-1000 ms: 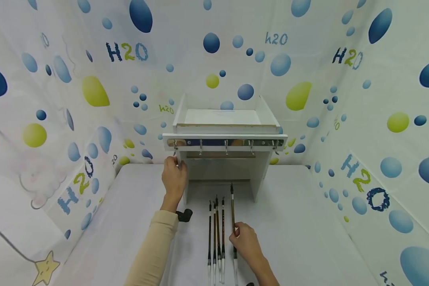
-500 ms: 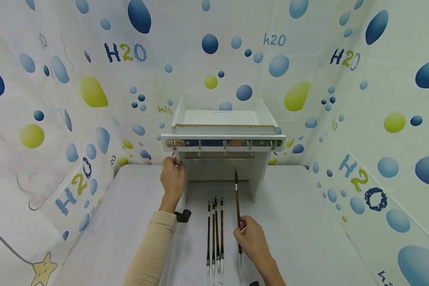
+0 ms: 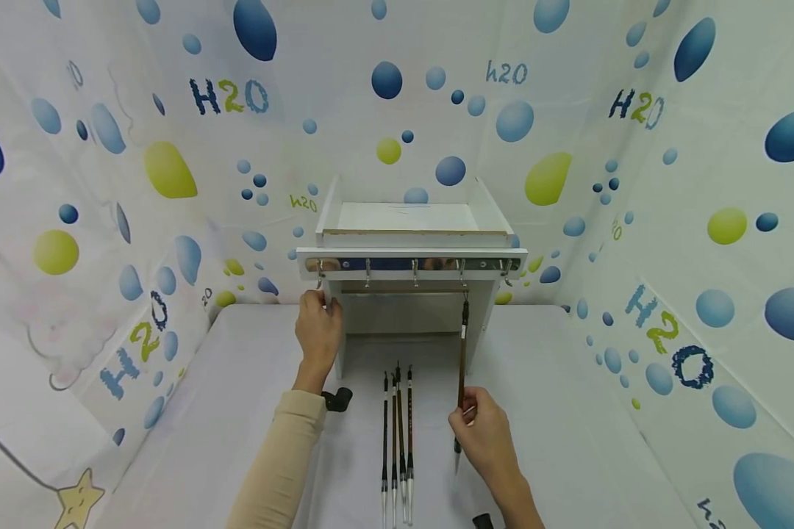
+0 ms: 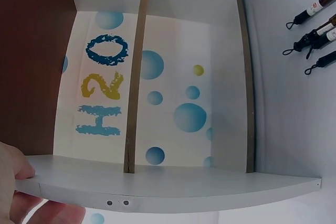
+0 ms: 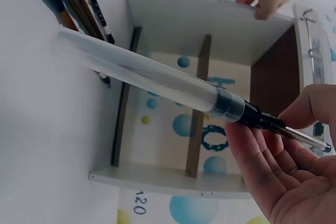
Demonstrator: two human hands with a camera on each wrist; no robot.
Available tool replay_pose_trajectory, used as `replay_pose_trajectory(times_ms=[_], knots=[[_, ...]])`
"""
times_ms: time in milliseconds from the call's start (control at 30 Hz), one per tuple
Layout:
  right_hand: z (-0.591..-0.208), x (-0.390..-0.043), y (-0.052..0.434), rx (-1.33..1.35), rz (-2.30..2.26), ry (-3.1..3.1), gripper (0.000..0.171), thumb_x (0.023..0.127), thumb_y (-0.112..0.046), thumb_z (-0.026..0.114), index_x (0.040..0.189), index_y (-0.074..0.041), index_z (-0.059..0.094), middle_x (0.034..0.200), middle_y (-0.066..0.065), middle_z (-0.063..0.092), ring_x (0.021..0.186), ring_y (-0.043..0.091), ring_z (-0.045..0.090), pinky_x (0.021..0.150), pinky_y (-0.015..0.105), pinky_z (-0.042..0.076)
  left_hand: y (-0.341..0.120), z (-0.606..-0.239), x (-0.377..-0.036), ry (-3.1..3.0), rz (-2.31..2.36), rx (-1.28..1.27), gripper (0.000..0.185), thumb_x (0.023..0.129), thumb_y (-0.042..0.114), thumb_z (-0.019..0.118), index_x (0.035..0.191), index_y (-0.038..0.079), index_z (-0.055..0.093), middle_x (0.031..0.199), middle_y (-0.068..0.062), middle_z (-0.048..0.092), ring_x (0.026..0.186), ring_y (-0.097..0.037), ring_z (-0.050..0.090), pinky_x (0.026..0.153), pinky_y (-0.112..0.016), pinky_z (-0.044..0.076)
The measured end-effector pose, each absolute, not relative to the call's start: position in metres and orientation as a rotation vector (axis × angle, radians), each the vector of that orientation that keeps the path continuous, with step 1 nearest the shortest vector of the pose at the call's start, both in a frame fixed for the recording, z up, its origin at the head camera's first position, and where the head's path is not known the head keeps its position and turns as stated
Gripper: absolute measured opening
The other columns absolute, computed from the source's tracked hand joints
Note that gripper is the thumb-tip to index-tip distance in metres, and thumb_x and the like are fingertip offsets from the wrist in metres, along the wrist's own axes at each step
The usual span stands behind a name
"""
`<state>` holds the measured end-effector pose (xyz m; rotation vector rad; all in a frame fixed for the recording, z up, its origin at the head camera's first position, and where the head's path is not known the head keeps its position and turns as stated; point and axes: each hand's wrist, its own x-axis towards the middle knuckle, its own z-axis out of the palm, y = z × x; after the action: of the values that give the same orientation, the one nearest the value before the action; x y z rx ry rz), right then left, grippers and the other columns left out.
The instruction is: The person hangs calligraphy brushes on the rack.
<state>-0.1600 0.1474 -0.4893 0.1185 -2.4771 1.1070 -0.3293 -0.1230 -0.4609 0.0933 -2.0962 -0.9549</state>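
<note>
Head view: white table (image 3: 556, 411), bubble-print walls (image 3: 701, 184)

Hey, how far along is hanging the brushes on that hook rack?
Done: nothing hangs from the hooks. In hand: the right hand holds one brush up, its top at the fourth hook from the left, while the left hand grips the rack. Left: four brushes lie on the table.
</note>
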Motion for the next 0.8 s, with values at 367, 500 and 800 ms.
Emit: replay_pose_trajectory(times_ms=[367,500,800], knots=[[-0.484,-0.165,0.167,0.026,1.086,-2.393,0.025,0.08,0.004,0.065,0.105,0.005,0.064,0.08,0.009,0.066,0.07,0.012,0.063,0.057,0.02,0.052,-0.123,-0.461,-0.329,-2.12,-0.963,0.088,0.02,0.092,0.01,0.063,0.103,-0.007,0.057,0.097,-0.024,0.062,0.077,-0.044,0.066,0.063,-0.055,0.051],[-0.483,-0.168,0.171,-0.004,1.089,-2.368,0.025,0.08,0.003,0.065,0.105,0.005,0.064,0.08,0.01,0.066,0.069,0.013,0.064,0.056,0.02,0.051,-0.123,-0.46,-0.329,-2.119,-0.956,0.086,0.02,0.092,0.01,0.062,0.103,-0.007,0.057,0.097,-0.024,0.062,0.077,-0.044,0.066,0.062,-0.055,0.051],[-0.486,-0.174,0.179,-0.065,1.081,-2.376,0.025,0.081,0.002,0.065,0.106,0.006,0.064,0.081,0.011,0.067,0.068,0.015,0.064,0.055,0.02,0.05,-0.123,-0.46,-0.329,-2.121,-0.955,0.096,0.02,0.092,0.01,0.063,0.102,-0.006,0.057,0.096,-0.024,0.062,0.077,-0.045,0.066,0.063,-0.056,0.051]])
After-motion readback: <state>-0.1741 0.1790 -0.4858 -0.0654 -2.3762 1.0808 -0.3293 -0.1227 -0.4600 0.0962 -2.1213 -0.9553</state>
